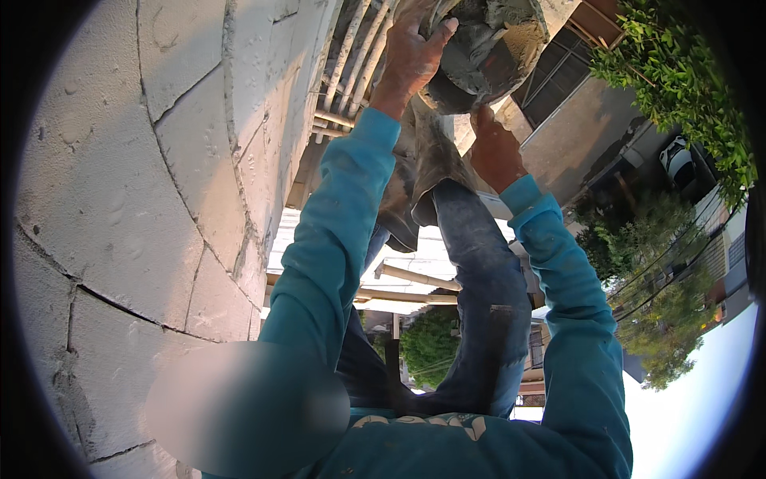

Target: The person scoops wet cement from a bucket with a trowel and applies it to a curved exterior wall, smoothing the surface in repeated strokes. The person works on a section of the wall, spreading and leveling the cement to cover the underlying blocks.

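A bucket (448, 101) with grey wet mortar (479, 49) smeared inside it is tilted at the top of the head view, partly cut off by the frame edge. My left hand (412, 57) grips its left side, the thumb lying toward the opening and the other fingers partly out of sight. At the near rim, my right hand (496, 149) is closed on the bucket with a finger or thumb against the edge; its remaining fingers are mostly hidden. Both sleeves are teal.
A wall of pale blocks (120, 184) with mortared joints rises close on my left. Bamboo poles (357, 60) lie beside it, with more poles (415, 297) lower down. My boots (437, 156) stand below the bucket. Leafy branches (678, 88) and a parked car (677, 162) are at the right.
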The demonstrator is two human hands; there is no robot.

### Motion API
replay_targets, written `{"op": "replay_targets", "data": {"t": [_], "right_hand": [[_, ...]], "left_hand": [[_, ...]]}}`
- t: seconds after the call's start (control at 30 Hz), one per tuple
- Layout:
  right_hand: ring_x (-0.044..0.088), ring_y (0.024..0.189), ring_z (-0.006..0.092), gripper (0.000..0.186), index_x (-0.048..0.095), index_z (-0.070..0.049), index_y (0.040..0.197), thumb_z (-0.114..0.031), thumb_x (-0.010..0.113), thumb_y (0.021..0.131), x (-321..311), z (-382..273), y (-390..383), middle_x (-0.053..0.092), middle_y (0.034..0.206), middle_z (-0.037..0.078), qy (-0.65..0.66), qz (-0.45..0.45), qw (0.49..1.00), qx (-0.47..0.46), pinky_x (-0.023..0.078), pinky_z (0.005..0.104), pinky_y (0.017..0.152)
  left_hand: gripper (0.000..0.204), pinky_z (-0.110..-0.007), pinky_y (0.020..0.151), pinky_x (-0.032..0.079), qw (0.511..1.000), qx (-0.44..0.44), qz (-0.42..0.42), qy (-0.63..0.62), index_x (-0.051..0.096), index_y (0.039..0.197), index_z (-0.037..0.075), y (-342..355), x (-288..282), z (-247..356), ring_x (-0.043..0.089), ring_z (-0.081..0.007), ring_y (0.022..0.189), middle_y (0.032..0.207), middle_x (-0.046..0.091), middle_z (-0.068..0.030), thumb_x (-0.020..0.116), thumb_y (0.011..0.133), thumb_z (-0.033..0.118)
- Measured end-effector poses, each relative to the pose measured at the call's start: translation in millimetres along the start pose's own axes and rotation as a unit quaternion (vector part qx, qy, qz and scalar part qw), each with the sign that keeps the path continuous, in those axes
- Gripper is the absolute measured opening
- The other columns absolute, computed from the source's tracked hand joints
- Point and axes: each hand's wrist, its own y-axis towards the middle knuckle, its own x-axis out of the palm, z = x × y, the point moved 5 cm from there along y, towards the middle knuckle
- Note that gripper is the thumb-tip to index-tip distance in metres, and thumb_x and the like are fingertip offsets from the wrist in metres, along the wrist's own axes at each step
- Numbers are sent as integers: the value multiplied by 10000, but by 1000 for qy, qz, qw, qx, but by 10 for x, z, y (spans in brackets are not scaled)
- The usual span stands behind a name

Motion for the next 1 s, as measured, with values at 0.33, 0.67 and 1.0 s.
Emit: {"op": "replay_targets", "data": {"t": [0.33, 0.67, 1.0], "right_hand": [[639, 845, 468, 429, 412, 22, 1139, -118, 598, 779, -1111, 337, -22, 644, 873, 283, 10, 10, 999, 38, 511, 543, 732], [618, 991, 457, 596, 413, 17, 1288, -114, 590, 734, -652, 295, 202, 635, 1005, 301, -28, -215, 975, -39, 505, 487, 869], [633, 923, 473, 500, 424, 61, 1212, -99, 575, 763, -659, -2, 546, 634, 954, 321, 53, -62, 996, 42, 519, 517, 801]], "left_hand": [[617, -388, 999, 431, 999, -37, 23, 25, 513, 1350, 49, -154, 7, -105, 550, -317, 1191, 1284, 588, -185, 669, 880, 417], [590, -344, 813, 472, 987, -161, -16, 13, 633, 1151, -16, -84, -270, -230, 601, -189, 851, 953, 689, -108, 696, 842, 483], [540, -363, 627, 454, 995, -89, -23, 43, 618, 1113, -26, -12, -191, -8, 541, -172, 662, 756, 636, -88, 690, 867, 450]]}}
